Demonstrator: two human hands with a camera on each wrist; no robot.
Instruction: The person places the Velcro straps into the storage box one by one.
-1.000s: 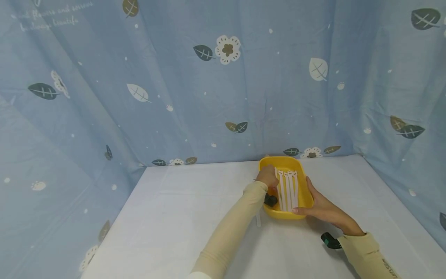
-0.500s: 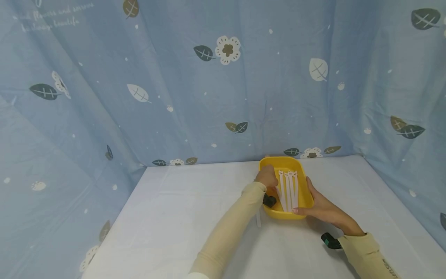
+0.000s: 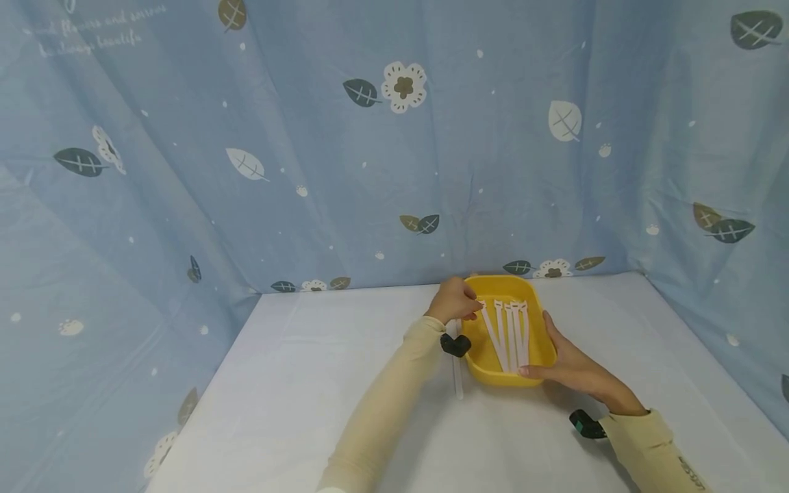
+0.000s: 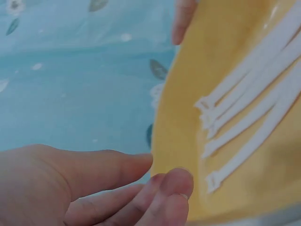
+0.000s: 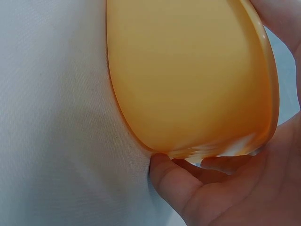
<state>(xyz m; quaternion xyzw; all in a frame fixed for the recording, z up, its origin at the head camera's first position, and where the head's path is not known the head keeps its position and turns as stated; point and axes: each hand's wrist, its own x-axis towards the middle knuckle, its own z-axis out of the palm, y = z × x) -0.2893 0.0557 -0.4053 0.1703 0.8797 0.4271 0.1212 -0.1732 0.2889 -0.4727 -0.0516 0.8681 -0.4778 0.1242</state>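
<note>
A yellow plastic tray [image 3: 481, 349] stands on the white table near the back. Several white cable straps with slotted heads [image 3: 514, 335] lie side by side in it; the leftmost strap [image 3: 493, 337] slants. My left hand [image 3: 455, 301] is over the tray's left rim. In the left wrist view its thumb and fingers [image 4: 124, 165] are apart with nothing between them, close to the strap heads. My right hand [image 3: 573, 366] grips the tray's near right corner. In the right wrist view, its thumb and fingers reach around the tray's outer wall [image 5: 188, 70].
Another white strap [image 3: 457, 380] lies on the table just left of the tray, partly hidden by the left wrist's black camera [image 3: 456, 345]. A blue curtain with leaves and flowers [image 3: 345, 171] hangs along the table's back edge and at the sides.
My left hand has let go of the leftmost strap and moved left, out of the tray to its rim. That strap now lies slanted. My right hand stays on the tray.
</note>
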